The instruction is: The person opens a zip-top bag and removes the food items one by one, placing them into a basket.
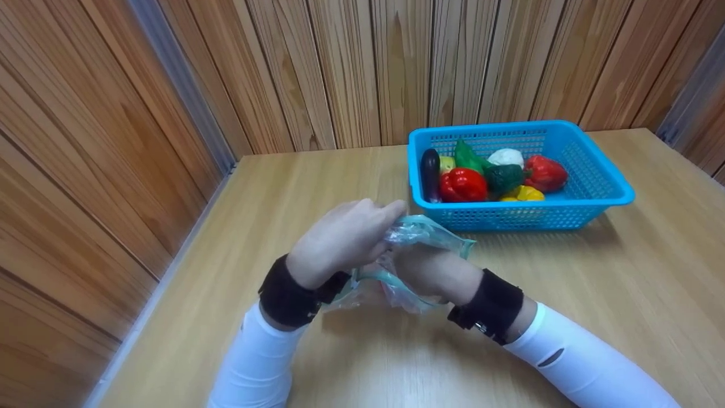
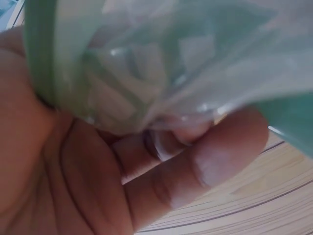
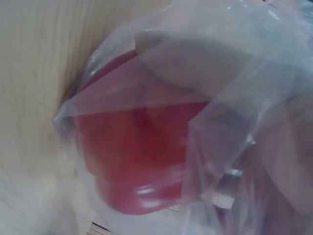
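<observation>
Under both hands — table [image 1: 623, 294]: a pale wooden top is seen, met by wood-panelled walls beyond and to the left of the hands.
Basket [image 1: 600, 170]: a blue perforated basket is set on the table beyond the right hand, just past the bag's far edge.
Basket contents: two red peppers [image 1: 463, 185] are seen, with a dark aubergine [image 1: 430, 174] at the end nearest the left hand, a white cauliflower [image 1: 506, 157], green vegetables and a yellow piece between them.
Plastic bag [image 1: 422, 235]: a clear bag with a green rim is held between the two hands, low over the table; a corner of it rests on the table under the left wrist.
Red object [image 3: 142, 156]: a glossy red shape is seen through the film in the right wrist view — inside the bag, beside the right hand; what it is cannot be told.
Left hand [image 1: 345, 238]: the fingers are curled over the bag's upper edge, and film is pinched against the palm in the left wrist view.
Right hand [image 1: 433, 272]: it lies under and behind the film, largely covered; the fingers appear closed on the bag.
</observation>
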Action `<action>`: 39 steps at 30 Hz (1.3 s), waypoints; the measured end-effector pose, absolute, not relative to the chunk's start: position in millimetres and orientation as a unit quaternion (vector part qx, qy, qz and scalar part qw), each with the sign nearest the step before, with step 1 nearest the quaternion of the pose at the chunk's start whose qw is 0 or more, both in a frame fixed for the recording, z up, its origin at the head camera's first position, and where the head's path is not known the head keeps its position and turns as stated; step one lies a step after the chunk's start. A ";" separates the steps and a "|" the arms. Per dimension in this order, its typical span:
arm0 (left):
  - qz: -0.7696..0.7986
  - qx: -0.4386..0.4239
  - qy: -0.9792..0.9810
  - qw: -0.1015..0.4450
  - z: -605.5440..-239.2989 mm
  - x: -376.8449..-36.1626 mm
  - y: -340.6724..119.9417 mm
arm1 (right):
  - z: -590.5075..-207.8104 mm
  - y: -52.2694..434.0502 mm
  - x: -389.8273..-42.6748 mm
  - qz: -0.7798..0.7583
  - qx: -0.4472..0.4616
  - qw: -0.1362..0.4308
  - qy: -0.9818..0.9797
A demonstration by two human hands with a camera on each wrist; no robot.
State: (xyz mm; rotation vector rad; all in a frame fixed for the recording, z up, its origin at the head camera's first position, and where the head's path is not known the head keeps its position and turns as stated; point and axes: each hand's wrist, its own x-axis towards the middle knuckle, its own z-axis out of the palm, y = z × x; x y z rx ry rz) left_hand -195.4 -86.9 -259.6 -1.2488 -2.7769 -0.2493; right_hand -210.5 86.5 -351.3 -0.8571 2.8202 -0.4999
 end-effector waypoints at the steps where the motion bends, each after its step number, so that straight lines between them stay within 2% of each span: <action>1: -0.081 -0.405 -0.910 0.044 -259.3 -195.8 -87.1 | -348.8 85.9 -209.4 -0.111 -0.301 0.058 0.945; 3: -0.079 -0.402 -0.911 0.050 -259.2 -196.5 -87.6 | -344.6 84.5 -207.6 -0.028 -0.330 0.021 0.943; 5: -0.076 -0.401 -0.911 0.056 -259.3 -197.4 -88.2 | -342.5 84.5 -206.8 -0.022 -0.341 -0.002 0.940; 10: -0.075 -0.398 -0.912 0.067 -260.1 -200.0 -89.3 | -337.9 88.6 -205.9 -0.176 -0.338 -0.010 0.924; 12: -0.081 -0.388 -0.916 0.066 -260.2 -200.7 -90.5 | -335.0 91.0 -205.0 -0.173 -0.373 -0.038 0.911; 16: -0.091 -0.363 -0.925 0.065 -259.4 -202.1 -93.1 | -325.2 95.8 -199.1 -0.070 -0.456 -0.131 0.877; 19: -0.092 -0.350 -0.930 0.069 -257.9 -203.2 -94.6 | -308.7 101.6 -189.4 -0.064 -0.460 -0.132 0.876; 23: -0.089 -0.333 -0.935 0.078 -255.3 -204.6 -95.9 | -277.3 116.1 -172.8 -0.102 -0.440 -0.102 0.886; 25: -0.091 -0.323 -0.939 0.078 -254.5 -205.4 -96.1 | -262.9 126.5 -165.5 -0.135 -0.442 -0.110 0.880; 28: -0.090 -0.318 -0.940 0.077 -254.7 -206.2 -95.4 | -247.8 146.0 -159.3 -0.190 -0.466 -0.170 0.847; 32: -0.074 -0.328 -0.937 0.094 -257.3 -206.1 -94.4 | -236.0 173.3 -162.4 -0.242 -0.472 -0.293 0.795; 35: -0.068 -0.336 -0.934 0.099 -259.1 -205.2 -94.6 | -232.3 191.2 -171.3 -0.259 -0.422 -0.363 0.789; 39: -0.074 -0.342 -0.932 0.094 -259.8 -203.9 -95.1 | -237.3 211.7 -196.8 -0.274 -0.304 -0.394 0.823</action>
